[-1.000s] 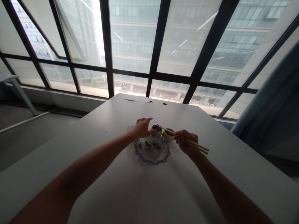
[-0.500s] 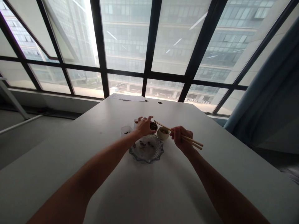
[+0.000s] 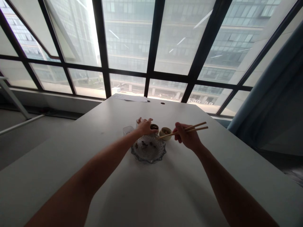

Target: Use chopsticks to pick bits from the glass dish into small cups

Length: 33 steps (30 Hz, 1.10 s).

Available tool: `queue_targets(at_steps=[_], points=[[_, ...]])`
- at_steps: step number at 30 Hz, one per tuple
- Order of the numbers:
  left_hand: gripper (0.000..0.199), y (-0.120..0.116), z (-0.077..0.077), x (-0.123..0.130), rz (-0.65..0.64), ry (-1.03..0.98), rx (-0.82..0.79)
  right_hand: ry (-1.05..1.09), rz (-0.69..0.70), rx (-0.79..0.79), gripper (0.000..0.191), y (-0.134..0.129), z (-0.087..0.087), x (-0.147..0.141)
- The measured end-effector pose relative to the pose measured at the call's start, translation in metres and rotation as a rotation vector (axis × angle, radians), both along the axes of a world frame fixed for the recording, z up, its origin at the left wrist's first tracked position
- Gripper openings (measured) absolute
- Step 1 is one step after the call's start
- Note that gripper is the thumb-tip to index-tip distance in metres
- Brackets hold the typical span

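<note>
My left hand [image 3: 145, 126] is closed around a small round cup [image 3: 154, 125] with dark bits in it; its thumb lies along the near side. In my right hand [image 3: 188, 135] is a pair of chopsticks [image 3: 165, 136], tips pointing left, over the far right rim of a scalloped clear glass bowl [image 3: 148, 161]. Several small dark pieces [image 3: 144, 144] lie inside the glass bowl. A pale yellowish small bowl [image 3: 167, 138] stands between my two hands, partly crossed by the chopsticks. What the tips hold, if anything, is too small to tell.
A clear plastic container [image 3: 128, 129] stands left of my left hand. Another small container [image 3: 137, 122] is mostly hidden behind that hand. Papers [image 3: 131, 98] lie at the white table's [image 3: 106, 195] far edge, before the windows. A blue curtain [image 3: 262, 85] hangs at right.
The chopstick tips have come from above the cup down toward me, to the glass bowl's rim. My right hand has turned, raising the chopsticks' back ends. My left hand stays at the cup.
</note>
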<state>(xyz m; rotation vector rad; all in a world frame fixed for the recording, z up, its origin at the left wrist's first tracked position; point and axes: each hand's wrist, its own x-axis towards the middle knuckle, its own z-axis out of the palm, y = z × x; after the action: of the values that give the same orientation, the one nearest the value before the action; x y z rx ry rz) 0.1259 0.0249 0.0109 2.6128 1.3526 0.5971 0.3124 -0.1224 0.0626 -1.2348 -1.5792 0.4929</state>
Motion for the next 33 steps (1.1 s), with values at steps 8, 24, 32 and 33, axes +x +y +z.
queue_targets(at_steps=[8, 24, 32, 33], points=[[0.047, -0.025, 0.007, -0.077, -0.011, -0.216, 0.140, -0.239, 0.185, -0.188, 0.065, -0.006, 0.005, -0.007], [0.089, -0.041, -0.052, -0.146, 0.157, -0.362, -0.111, -0.438, 0.208, -0.143, 0.057, -0.024, 0.023, -0.013], [0.090, -0.043, -0.049, -0.146, 0.159, -0.310, -0.149, -0.406, 0.190, -0.272, 0.063, -0.020, 0.021, -0.006], [0.089, -0.043, -0.049, -0.146, 0.161, -0.311, -0.142, -0.411, 0.196, -0.278, 0.063, -0.019, 0.020, -0.006]])
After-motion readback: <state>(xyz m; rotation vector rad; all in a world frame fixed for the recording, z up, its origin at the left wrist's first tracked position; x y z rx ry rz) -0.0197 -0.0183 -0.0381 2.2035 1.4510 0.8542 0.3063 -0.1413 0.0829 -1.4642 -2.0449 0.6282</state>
